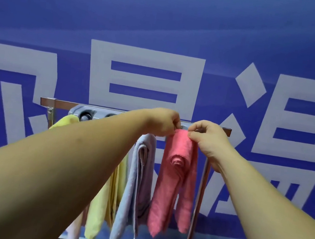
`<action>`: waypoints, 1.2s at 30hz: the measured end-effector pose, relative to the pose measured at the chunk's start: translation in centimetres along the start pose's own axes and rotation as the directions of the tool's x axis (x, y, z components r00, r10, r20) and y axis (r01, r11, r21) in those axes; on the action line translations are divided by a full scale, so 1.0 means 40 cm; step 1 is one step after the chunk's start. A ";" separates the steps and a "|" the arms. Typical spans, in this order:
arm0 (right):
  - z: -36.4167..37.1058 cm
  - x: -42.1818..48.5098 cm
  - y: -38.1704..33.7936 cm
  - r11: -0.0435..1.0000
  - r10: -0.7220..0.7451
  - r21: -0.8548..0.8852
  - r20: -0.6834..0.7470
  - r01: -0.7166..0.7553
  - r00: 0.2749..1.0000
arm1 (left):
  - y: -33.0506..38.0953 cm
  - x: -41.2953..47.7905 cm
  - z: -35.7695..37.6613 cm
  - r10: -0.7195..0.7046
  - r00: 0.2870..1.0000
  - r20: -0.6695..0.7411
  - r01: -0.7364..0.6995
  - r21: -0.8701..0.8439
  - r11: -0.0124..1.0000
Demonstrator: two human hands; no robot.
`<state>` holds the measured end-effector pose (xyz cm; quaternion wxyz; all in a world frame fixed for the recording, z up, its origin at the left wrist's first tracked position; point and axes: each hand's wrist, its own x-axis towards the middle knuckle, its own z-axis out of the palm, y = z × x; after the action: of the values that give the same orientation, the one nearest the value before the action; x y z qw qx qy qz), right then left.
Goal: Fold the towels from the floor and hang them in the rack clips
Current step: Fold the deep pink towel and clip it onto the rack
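Towels hang side by side from the rack (61, 103): a yellow towel (99, 212) on the left, a lilac towel (135, 187) in the middle, and the pink towel (172, 192) you are working on at the right. A pale cloth (72, 236) shows low behind your left arm.

- Your left hand (163, 124) and right hand (207, 139) meet at the pink towel's top edge, right against the grey clip strip (78, 111).
- Both sets of fingers (192, 133) are curled tight and pinch the bunched top of the towel. They hold nothing else.
- Your hands cover the clip itself, so whether it has bitten on the cloth cannot be told.

Handling, as a judgement:
- The towel looks light, soft and limp. It hangs in loose folds with a rolled tuck partway down, and it will sag or unroll once support goes.
- The pile looks grippy, not slippery, and nothing here is fragile.
- Best hold is where you have it, at the gathered top, layers stacked together.
- A thin pinch may slip out of the clip, so feed in a thick fold.
- Let go with one hand first and watch whether the towel drops.
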<state>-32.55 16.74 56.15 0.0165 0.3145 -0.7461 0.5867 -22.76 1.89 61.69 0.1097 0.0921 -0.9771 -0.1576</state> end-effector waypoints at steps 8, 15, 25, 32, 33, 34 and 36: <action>0.059 0.076 0.021 0.948 -0.085 -0.310 -0.014 0.076 0.996 | -0.017 0.067 0.010 -0.127 0.990 -0.064 0.135 0.146 0.980; 0.105 0.082 0.045 0.808 -0.141 -0.584 -0.060 0.080 0.988 | -0.021 0.078 0.026 -0.159 0.984 -0.075 0.173 0.252 0.952; 0.125 0.038 0.043 0.561 -0.299 -0.803 0.030 0.201 0.954 | -0.072 0.078 0.085 -0.076 0.965 -0.249 0.149 0.289 0.946; 0.105 0.001 0.032 0.663 -0.161 -0.723 0.118 0.196 0.980 | -0.081 0.027 0.083 0.039 0.974 -0.223 0.004 0.193 0.981; 0.103 -0.007 0.024 0.656 -0.130 -0.730 0.144 0.194 0.981 | -0.079 0.019 0.084 0.030 0.979 -0.204 0.012 0.205 0.979; 0.102 -0.015 0.015 0.635 -0.108 -0.747 0.168 0.198 0.980 | -0.076 0.011 0.083 0.021 0.982 -0.188 0.023 0.229 0.973; 0.102 -0.026 -0.002 0.574 -0.076 -0.794 0.192 0.200 0.978 | -0.066 -0.001 0.077 -0.002 0.988 -0.153 0.044 0.274 0.961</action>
<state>-30.26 13.57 54.55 0.1525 0.3690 -0.9033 0.1569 -23.08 0.32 57.95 0.1679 0.1296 -0.9772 -0.0132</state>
